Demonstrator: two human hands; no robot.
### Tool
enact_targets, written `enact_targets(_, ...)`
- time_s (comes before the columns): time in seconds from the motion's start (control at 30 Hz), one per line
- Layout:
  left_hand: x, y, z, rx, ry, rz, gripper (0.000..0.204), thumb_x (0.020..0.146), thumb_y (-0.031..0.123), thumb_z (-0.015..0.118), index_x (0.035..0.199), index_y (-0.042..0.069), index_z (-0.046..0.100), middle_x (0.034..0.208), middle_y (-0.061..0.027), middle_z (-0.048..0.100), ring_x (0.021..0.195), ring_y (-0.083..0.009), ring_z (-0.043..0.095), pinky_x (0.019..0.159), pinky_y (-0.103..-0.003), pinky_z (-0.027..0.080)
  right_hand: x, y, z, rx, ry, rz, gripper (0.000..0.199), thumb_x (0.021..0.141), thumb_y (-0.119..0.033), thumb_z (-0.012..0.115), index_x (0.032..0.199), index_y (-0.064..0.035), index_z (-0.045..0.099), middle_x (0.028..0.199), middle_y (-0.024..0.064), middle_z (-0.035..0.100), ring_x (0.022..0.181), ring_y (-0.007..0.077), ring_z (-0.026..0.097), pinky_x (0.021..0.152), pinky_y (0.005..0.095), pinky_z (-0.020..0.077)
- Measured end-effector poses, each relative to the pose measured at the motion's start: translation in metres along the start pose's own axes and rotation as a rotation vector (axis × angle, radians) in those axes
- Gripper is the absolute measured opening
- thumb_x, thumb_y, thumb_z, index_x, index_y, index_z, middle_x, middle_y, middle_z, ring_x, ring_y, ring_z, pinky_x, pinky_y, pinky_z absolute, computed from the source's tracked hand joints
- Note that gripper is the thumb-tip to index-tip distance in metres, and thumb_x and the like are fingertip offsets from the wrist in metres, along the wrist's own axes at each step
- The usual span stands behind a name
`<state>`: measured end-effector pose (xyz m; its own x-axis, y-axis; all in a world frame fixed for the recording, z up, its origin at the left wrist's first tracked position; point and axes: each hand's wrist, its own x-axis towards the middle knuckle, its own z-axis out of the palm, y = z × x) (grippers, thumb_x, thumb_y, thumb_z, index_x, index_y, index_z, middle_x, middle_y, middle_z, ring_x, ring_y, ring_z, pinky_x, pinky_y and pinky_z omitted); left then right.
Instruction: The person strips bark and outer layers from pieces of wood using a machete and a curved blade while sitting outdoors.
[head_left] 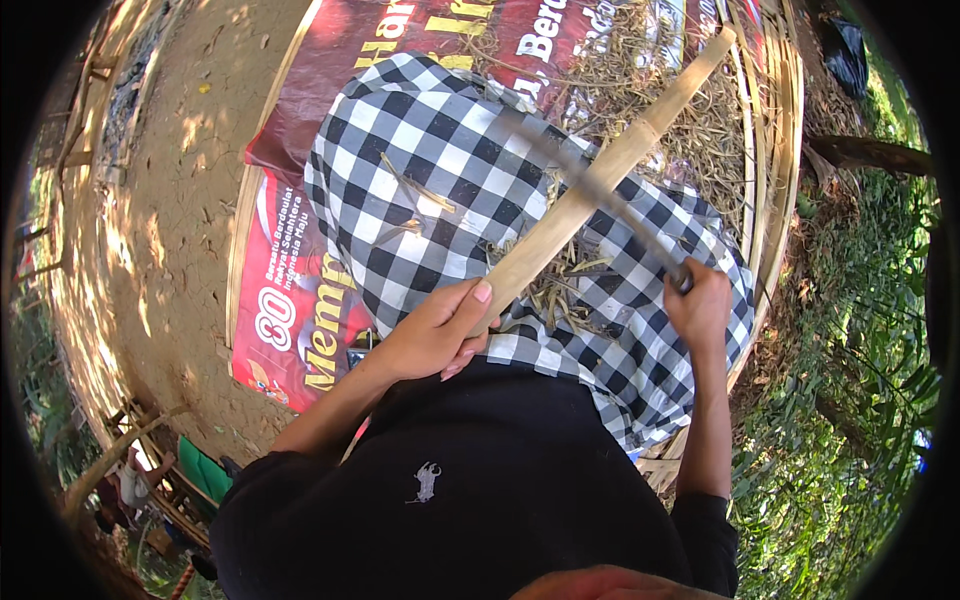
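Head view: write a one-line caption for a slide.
Left hand grips a bamboo strip while the right hand draws a knife across it, over a checked cloth.

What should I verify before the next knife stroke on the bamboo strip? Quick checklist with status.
1. Left hand grip on the bamboo strip: ok, fingers wrapped around its near end.
2. Right hand grip on the knife handle: ok, closed around it.
3. Blade on the strip: ok, it crosses the strip near mid-length; exact contact is blurred.
4. Left fingers away from the blade: ok, they sit well down the strip from the crossing.
5. Lap covered: ok, the checkered cloth lies under the work, with shavings on it.
6. Blade edge direction: cannot tell.
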<state>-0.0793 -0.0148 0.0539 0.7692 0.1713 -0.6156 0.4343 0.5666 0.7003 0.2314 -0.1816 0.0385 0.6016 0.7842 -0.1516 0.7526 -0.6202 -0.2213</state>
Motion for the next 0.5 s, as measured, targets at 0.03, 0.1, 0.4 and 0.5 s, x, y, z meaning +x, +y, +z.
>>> enact_targets(0.03, -0.002, 0.003, 0.001, 0.017, 0.015, -0.018, 0.051, 0.11, 0.044, 0.029, 0.099, -0.001, 0.049, 0.058, -0.0005, 0.041, 0.04, -0.0086, 0.038, 0.038, -0.026, 0.038, 0.01, 0.004, -0.005, 0.02, -0.041, 0.259, 0.022, 0.08, -0.022, 0.07, 0.081, -0.0003, 0.068, 0.071, 0.0232, 0.066, 0.073, 0.0453, 0.066, 0.068, 0.0515, 0.0525)
enact_targets(0.1, -0.003, 0.002, 0.002, 0.038, 0.017, 0.003, 0.054, 0.11, 0.047, 0.027, 0.099, -0.001, 0.05, 0.058, -0.0008, 0.042, 0.04, -0.0085, 0.039, 0.038, -0.025, 0.038, 0.021, 0.009, -0.018, 0.008, 0.015, 0.353, 0.023, 0.083, -0.022, 0.066, 0.083, 0.0006, 0.069, 0.072, 0.0236, 0.067, 0.074, 0.0448, 0.067, 0.071, 0.0505, 0.053)
enact_targets(0.4, 0.012, -0.016, -0.01, -0.736, -0.238, -0.302, 0.06, 0.109, 0.046, 0.025, 0.11, -0.002, 0.059, 0.068, -0.0011, 0.049, 0.052, -0.011, 0.047, 0.05, -0.028, 0.04, -0.036, -0.055, -0.019, -0.014, -0.095, -0.2, 0.017, 0.067, -0.018, 0.071, 0.071, -0.0062, 0.059, 0.061, 0.0133, 0.061, 0.06, 0.036, 0.062, 0.064, 0.0455, 0.0503)
enact_targets(0.5, 0.011, -0.015, -0.006, -0.655, -0.284, -0.347, 0.053, 0.109, 0.041, 0.025, 0.109, -0.001, 0.057, 0.069, 0.0007, 0.042, 0.048, -0.0098, 0.044, 0.045, -0.025, 0.038, -0.047, -0.066, -0.016, 0.003, -0.047, -0.371, 0.021, 0.061, -0.017, 0.071, 0.067, -0.0079, 0.053, 0.059, 0.0095, 0.057, 0.057, 0.0334, 0.059, 0.061, 0.0427, 0.0474)
